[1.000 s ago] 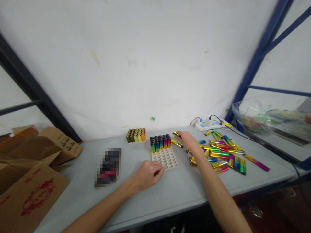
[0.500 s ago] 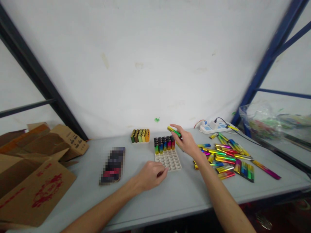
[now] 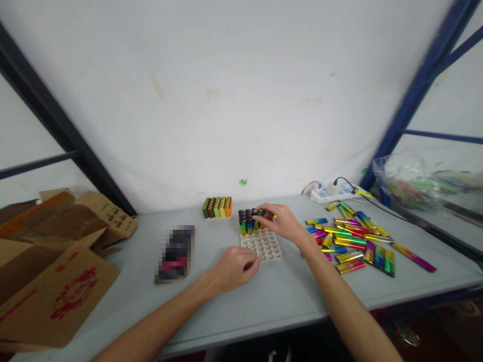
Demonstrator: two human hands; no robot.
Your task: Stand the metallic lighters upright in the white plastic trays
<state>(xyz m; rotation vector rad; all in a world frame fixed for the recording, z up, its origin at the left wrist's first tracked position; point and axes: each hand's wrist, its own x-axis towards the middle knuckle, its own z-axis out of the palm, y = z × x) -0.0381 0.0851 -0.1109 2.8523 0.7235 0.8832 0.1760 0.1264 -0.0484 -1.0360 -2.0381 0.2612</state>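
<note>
A white tray [image 3: 270, 250] with rows of round-edged pockets lies on the table, several black-topped, colourful lighters [image 3: 246, 225] upright in its back rows. Over those rows, my right hand [image 3: 281, 221] pinches one more shiny lighter [image 3: 261, 213]; its dark end and a bit of yellow show, and my fingers cover the rest. My left hand [image 3: 236, 269] is closed at the tray's front left corner, thumb and fingers against its edge. To the right lies a loose pile of metallic lighters [image 3: 350, 241] in gold, green, red, blue and purple.
Behind and left of the tray stands a block of yellow-to-green lighters [image 3: 218, 208]. A blurred-out dark item [image 3: 175, 255] lies left. Open cardboard boxes [image 3: 75, 286] fill the far left. A power strip [image 3: 328, 193] sits by the wall, with a plastic bag [image 3: 407, 186] beyond.
My right hand has come down and slightly left with the lighter, from above the tray's right side to its back rows. My left hand stays at the tray's corner.
</note>
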